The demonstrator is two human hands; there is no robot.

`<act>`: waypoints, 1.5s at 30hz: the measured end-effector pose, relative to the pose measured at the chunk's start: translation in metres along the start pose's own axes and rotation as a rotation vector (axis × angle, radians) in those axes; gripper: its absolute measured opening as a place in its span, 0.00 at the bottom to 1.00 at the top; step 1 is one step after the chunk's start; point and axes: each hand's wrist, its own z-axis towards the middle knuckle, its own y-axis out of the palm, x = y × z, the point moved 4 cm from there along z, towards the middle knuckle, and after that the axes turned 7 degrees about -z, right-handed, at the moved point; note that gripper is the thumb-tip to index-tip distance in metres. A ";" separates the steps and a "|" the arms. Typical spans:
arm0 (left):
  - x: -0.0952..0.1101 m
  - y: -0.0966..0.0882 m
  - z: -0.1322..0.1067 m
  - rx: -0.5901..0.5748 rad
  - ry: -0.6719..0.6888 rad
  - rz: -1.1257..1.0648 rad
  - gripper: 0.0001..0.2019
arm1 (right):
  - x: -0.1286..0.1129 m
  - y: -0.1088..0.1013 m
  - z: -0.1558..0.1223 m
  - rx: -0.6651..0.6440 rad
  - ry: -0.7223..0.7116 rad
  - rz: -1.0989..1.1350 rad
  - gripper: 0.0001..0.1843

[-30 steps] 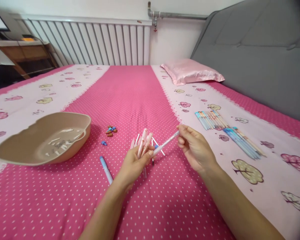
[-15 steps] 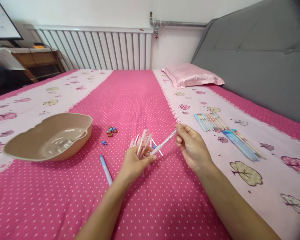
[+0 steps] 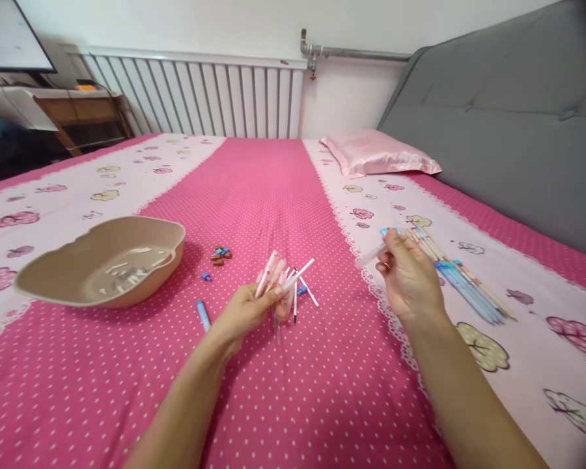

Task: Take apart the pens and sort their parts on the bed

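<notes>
My left hand (image 3: 247, 311) is closed on a bundle of pale pink pen parts (image 3: 272, 270), and a white tube-like stick (image 3: 300, 273) juts from it to the upper right. My right hand (image 3: 413, 277) pinches a pale translucent pen barrel (image 3: 370, 255) pointing left; its other end is hidden by the fingers. Under and beside my left hand lie thin white refills (image 3: 308, 291) and a small blue piece (image 3: 301, 290). Close to my right hand are pens in a row (image 3: 427, 242), partly covered by it, and a second group of blue and beige pens (image 3: 473, 290).
A beige basin (image 3: 100, 260) with white scraps inside stands at left. Small brown and blue pieces (image 3: 219, 254), one blue piece (image 3: 206, 277) and a blue pen (image 3: 203, 315) lie beside it. A pink pillow (image 3: 378, 153) and grey headboard (image 3: 508, 117) are farther back.
My right hand has moved right, away from my left hand, carrying the pale barrel toward the row of pens. My left hand has shifted slightly left with its bundle.
</notes>
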 end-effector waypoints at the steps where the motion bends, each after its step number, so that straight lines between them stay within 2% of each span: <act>1: 0.001 -0.001 0.000 0.006 -0.020 0.009 0.19 | 0.003 0.001 0.000 -0.022 0.026 -0.005 0.16; 3: 0.001 -0.001 -0.001 -0.010 -0.063 0.052 0.19 | 0.016 0.010 -0.005 -0.167 0.190 -0.009 0.17; 6: 0.000 0.003 -0.003 -0.052 -0.085 0.121 0.19 | 0.036 0.031 -0.028 -0.462 0.520 -0.010 0.15; 8: -0.002 0.005 -0.004 -0.067 -0.083 0.138 0.19 | 0.043 0.043 -0.044 -0.583 0.599 -0.034 0.14; 11: -0.005 0.007 -0.004 -0.104 -0.086 0.162 0.19 | 0.044 0.048 -0.050 -0.577 0.517 -0.103 0.14; 14: -0.005 0.005 -0.003 -0.122 -0.044 0.193 0.17 | 0.040 0.036 -0.035 -0.402 0.391 -0.116 0.15; 18: -0.007 -0.001 0.001 -0.063 -0.028 0.177 0.16 | 0.036 0.010 -0.005 -0.132 0.302 -0.049 0.16; 20: -0.007 -0.004 0.003 -0.014 -0.022 0.161 0.15 | 0.041 0.005 0.001 -0.103 0.324 -0.101 0.16; 22: -0.007 -0.007 0.005 0.067 -0.016 0.158 0.14 | 0.051 0.010 -0.003 -0.178 0.397 -0.197 0.17; 25: -0.007 -0.011 0.004 0.221 -0.048 0.154 0.12 | 0.067 0.025 -0.021 -0.377 0.496 -0.327 0.17; 28: -0.007 -0.011 0.003 0.280 -0.084 0.157 0.11 | 0.072 0.040 -0.037 -0.542 0.508 -0.316 0.08; 29: -0.008 -0.010 0.003 0.273 -0.092 0.158 0.11 | 0.071 0.042 -0.039 -0.553 0.499 -0.278 0.07; 33: -0.015 -0.005 0.005 0.179 -0.107 0.148 0.10 | 0.064 0.043 -0.041 -0.504 0.457 -0.168 0.22; 36: -0.018 -0.001 0.006 0.107 -0.116 0.127 0.10 | 0.062 0.042 -0.041 -0.547 0.403 -0.289 0.24; 39: -0.017 -0.002 0.005 0.139 -0.115 0.098 0.11 | 0.064 0.039 -0.040 -0.544 0.347 -0.516 0.25; 41: -0.015 -0.003 0.005 0.136 -0.107 0.060 0.14 | 0.066 0.040 -0.042 -0.589 0.349 -0.575 0.27; 43: -0.014 -0.002 0.004 0.070 -0.083 0.009 0.17 | 0.066 0.043 -0.045 -0.695 0.367 -0.550 0.28; 45: -0.014 0.001 0.003 -0.018 -0.068 -0.033 0.19 | 0.063 0.044 -0.046 -0.722 0.343 -0.562 0.27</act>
